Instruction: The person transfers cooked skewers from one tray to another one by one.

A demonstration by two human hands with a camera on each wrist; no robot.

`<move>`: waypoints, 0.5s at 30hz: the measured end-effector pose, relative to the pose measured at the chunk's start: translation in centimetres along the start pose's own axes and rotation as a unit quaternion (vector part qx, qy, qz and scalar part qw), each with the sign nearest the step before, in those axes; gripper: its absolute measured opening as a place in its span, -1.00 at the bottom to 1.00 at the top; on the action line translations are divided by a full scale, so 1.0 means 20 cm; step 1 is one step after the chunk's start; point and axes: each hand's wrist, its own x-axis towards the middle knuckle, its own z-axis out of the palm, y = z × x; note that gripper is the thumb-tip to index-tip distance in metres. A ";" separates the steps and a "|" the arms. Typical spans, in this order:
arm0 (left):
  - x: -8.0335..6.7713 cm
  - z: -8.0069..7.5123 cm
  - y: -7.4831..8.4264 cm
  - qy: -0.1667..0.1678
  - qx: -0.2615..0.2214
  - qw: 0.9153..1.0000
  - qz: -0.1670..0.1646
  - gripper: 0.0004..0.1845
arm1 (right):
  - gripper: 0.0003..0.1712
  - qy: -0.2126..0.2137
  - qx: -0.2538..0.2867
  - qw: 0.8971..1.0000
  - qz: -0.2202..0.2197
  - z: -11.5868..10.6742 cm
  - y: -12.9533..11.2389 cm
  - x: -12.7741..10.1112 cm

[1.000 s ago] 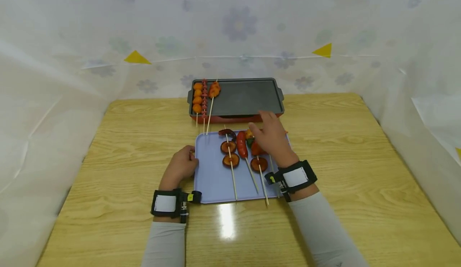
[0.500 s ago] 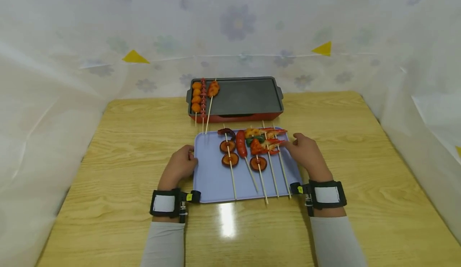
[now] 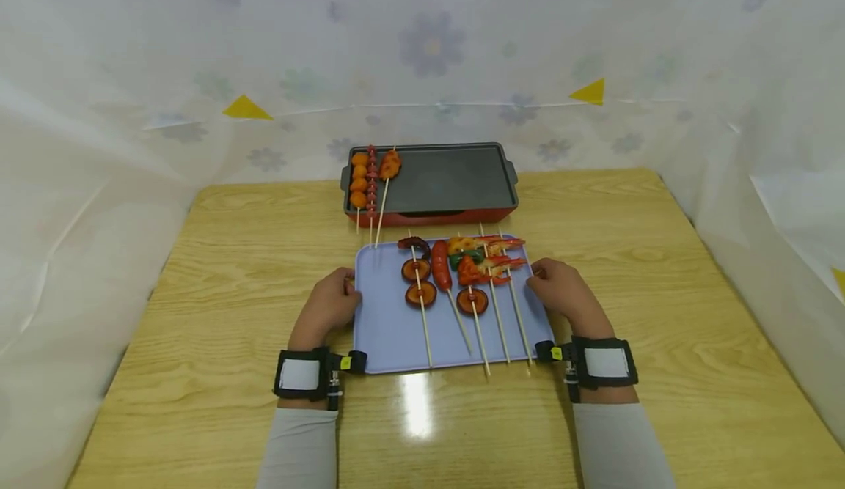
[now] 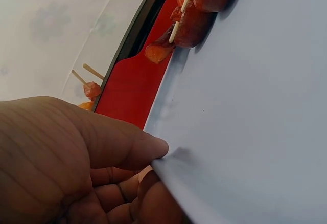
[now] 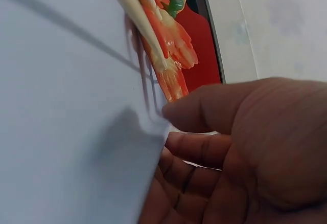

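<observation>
A pale lavender tray point(image 3: 389, 335) lies on the table with several food skewers on it. My left hand point(image 3: 328, 300) pinches its left rim, thumb point(image 4: 138, 150) on top and the other fingers curled below. At the right rim my right hand point(image 3: 564, 291) grips the tray too, its thumb point(image 5: 189, 112) right at the edge and fingers curled beneath. On the tray lie a mushroom skewer point(image 3: 420, 295), a sausage skewer point(image 3: 441, 265), a mixed vegetable-and-mushroom skewer point(image 3: 472, 300) and shrimp skewers point(image 3: 508, 262) at the right.
Just behind the tray stands a red grill with a dark plate point(image 3: 455, 177). At its left are an orange-ball skewer point(image 3: 359, 181), a thin red skewer point(image 3: 372, 181) and a flat meat skewer point(image 3: 390, 165). Wood-grain table point(image 3: 231, 269); patterned curtain point(image 3: 432, 42) behind.
My right hand has moved from over the skewers to the tray's right rim, then slightly toward me, and now grips it. My left hand stays at the left rim.
</observation>
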 end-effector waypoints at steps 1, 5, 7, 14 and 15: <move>0.00 0.00 0.00 -0.001 0.000 1.000 0.000 -0.50 | -0.53 -0.001 0.003 1.000 -0.002 0.00 0.01 0.00; 0.00 0.01 0.00 -0.002 0.001 1.000 0.001 -0.50 | -0.59 -0.009 0.019 1.000 -0.009 0.00 0.05 0.00; 0.00 0.01 0.00 -0.004 0.001 1.000 0.002 -0.49 | -0.60 -0.013 0.023 1.000 -0.012 0.01 0.06 0.01; 0.01 0.00 -0.02 -0.004 0.004 1.000 0.017 -0.50 | -0.66 -0.015 0.028 0.999 -0.015 0.01 0.07 0.03; 0.01 0.00 -0.02 -0.003 0.004 1.000 0.018 -0.50 | -0.67 -0.015 0.030 0.999 -0.015 0.01 0.07 0.03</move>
